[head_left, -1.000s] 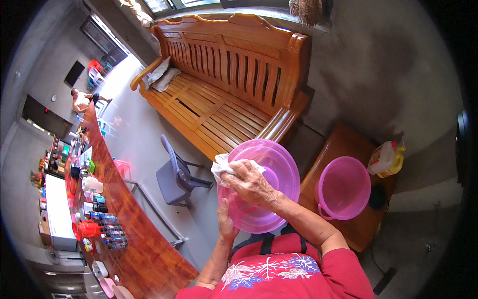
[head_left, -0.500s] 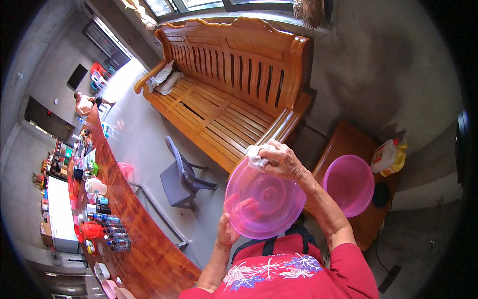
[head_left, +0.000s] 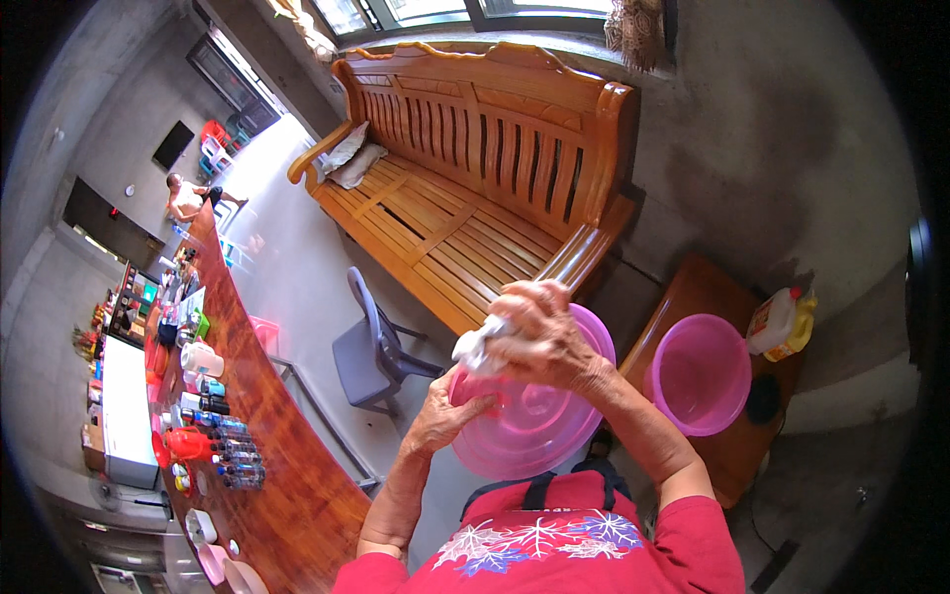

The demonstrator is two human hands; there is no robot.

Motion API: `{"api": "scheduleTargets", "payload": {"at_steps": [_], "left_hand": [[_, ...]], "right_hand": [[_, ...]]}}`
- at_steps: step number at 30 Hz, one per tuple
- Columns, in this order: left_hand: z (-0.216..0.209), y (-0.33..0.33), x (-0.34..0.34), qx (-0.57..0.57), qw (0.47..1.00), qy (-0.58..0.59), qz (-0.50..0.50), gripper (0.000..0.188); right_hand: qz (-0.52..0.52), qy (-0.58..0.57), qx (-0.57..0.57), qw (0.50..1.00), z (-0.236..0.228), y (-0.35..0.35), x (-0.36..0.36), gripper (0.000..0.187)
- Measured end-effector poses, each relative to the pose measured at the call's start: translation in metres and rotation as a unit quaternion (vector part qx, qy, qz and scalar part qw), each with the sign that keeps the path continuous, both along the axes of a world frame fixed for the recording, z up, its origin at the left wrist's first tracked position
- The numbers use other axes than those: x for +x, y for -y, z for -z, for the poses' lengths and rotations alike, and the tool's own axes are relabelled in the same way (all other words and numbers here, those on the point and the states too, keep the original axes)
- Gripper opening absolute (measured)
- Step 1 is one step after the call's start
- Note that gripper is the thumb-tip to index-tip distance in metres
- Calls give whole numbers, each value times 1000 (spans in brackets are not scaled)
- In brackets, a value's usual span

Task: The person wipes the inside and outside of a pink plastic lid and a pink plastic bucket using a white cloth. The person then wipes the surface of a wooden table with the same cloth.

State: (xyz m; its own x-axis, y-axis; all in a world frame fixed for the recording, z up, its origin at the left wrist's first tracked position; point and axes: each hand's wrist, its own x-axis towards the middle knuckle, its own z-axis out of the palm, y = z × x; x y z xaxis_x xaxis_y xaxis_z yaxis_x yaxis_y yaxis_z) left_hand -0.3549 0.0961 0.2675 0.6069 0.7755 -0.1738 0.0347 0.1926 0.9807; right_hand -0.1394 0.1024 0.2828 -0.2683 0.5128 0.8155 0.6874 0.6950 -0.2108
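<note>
A round, see-through pink plastic basin (head_left: 529, 436) is held up in front of my red shirt. My left hand (head_left: 442, 414) grips its left rim, with the thumb lying over the edge. My right hand (head_left: 550, 340) is closed around a crumpled white cloth (head_left: 482, 346) at the basin's upper left rim, close above my left hand. Motion blurs the right fingers somewhat, and this hand and forearm hide part of the basin. A second pink basin (head_left: 701, 381) stands to the right on a low wooden table (head_left: 693, 289).
A wooden bench (head_left: 445, 213) with pillows lies ahead, and a grey plastic chair (head_left: 368, 351) stands before it. Along the left runs a long wooden counter (head_left: 287, 450) carrying bottles (head_left: 237, 460) and cups. Jugs (head_left: 777, 325) stand beside the second basin. Another person (head_left: 185, 198) sits far off.
My left hand has moved up along the basin's left rim. My right hand, with the cloth, has shifted left and down toward it, and the basin has turned or tilted a little.
</note>
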Motion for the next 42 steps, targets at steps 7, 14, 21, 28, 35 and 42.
{"api": "scheduleTargets", "payload": {"at_steps": [7,14,21,28,35,42], "left_hand": [[9,7,6,-47,990,85,-104,55],[52,11,0,11,992,44,-118,54],[25,23,-3,-109,978,144,-109,56],[32,30,-2,-80,967,189,-151,57],[37,26,-4,-133,953,194,-189,60],[36,27,-14,-125,938,244,-211,63]], "right_hand": [[274,-214,-110,931,74,-13,45,22],[-26,0,-8,1000,40,21,-68,38],[177,-53,-50,982,65,-14,-43,58],[358,-251,-161,885,108,-16,-22,49],[108,-155,-105,976,61,-11,-70,44],[170,-101,-132,971,68,-38,-47,47]]}}
